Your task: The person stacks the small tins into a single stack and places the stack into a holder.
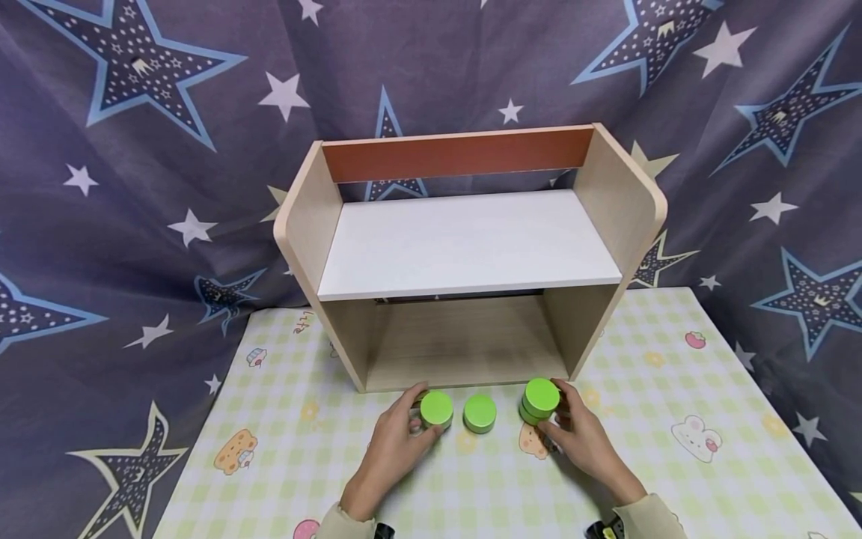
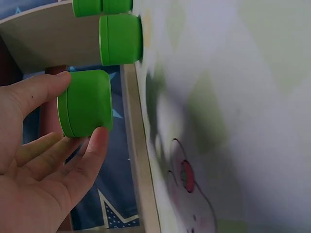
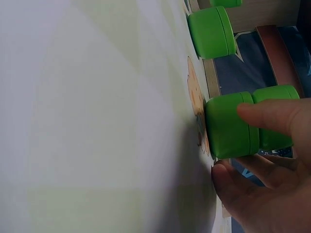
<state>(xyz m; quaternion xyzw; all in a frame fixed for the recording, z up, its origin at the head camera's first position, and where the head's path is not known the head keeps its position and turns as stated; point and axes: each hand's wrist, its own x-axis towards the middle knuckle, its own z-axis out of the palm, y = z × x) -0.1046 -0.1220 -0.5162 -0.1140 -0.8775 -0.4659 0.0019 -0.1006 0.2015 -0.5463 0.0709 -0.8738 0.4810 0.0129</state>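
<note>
My left hand [image 1: 393, 443] pinches a small round green jar [image 1: 437, 408] between thumb and fingers. In the left wrist view this jar [image 2: 86, 103] is raised off the tabletop, with a gap below it. Between the hands, a second green jar [image 1: 480, 414] stands upright on the cloth. On the right, two green jars [image 1: 539, 399] are stacked one on the other, and my right hand [image 1: 587, 438] grips them from the right side. The right wrist view shows the thumb across the lower jar [image 3: 228, 126], which rests on the table; the upper jar [image 3: 278, 131] sits on top.
A wooden two-tier shelf [image 1: 465, 340] stands right behind the jars, with a white middle board [image 1: 465, 239] and a reddish-brown back rail [image 1: 458, 156]. The table wears a green checked cloth [image 1: 673, 389]. A dark star-patterned curtain [image 1: 222, 172] hangs behind.
</note>
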